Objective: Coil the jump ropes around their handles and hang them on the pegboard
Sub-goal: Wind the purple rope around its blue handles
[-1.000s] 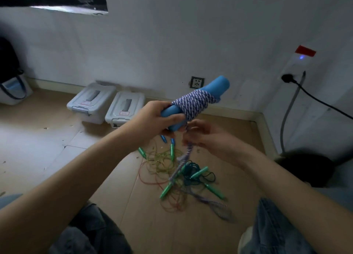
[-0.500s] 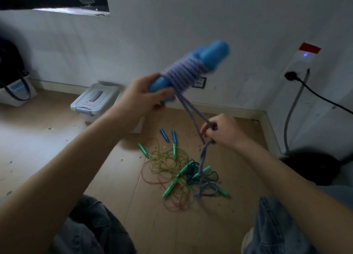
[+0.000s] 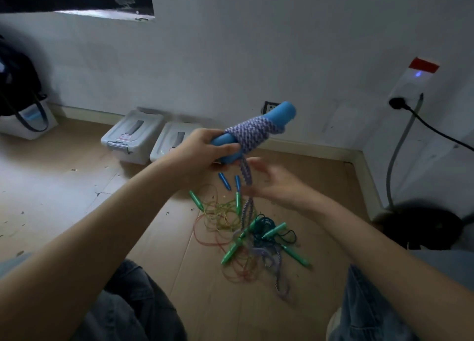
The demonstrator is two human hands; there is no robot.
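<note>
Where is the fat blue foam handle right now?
In the head view, the fat blue foam handle is held up mid-frame in the left hand, wrapped with purple-and-white braided rope, above the tangled jump ropes on the wooden floor.

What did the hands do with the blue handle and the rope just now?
The left hand lifted the blue handle high, then brought it back down, keeping its grip throughout. The right hand pulled the purple rope taut down to the right, then came back up close under the handle; it is blurred, so its hold on the rope is unclear. The rope pile on the floor and the two bins stayed put.
</note>
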